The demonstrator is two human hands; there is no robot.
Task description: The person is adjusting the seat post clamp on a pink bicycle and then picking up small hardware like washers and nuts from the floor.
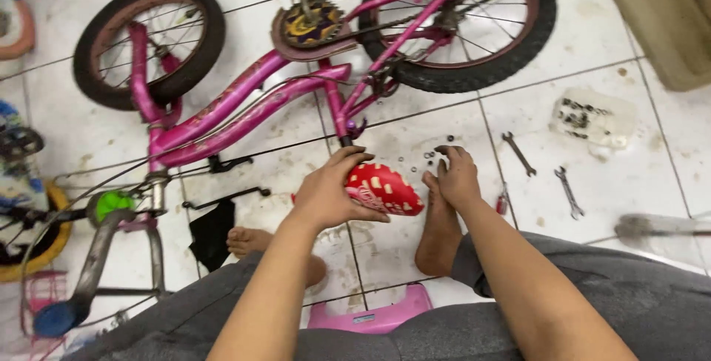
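Observation:
A pink child's bicycle [244,105] lies on its side on the white tiled floor. My left hand [329,191] grips a red saddle with pale spots [385,189], which sits on the seat post at the frame. My right hand [458,176] reaches over my bare foot to small nuts and washers [429,157] scattered on the tile; its fingers point down at them and I cannot tell if they hold one.
Two spanners [518,152] [568,191] lie to the right, beyond them a clear plastic bag of small parts [592,118]. A black rag [211,231] and my other foot [252,241] are at left. A pink plastic piece [378,316] sits between my legs.

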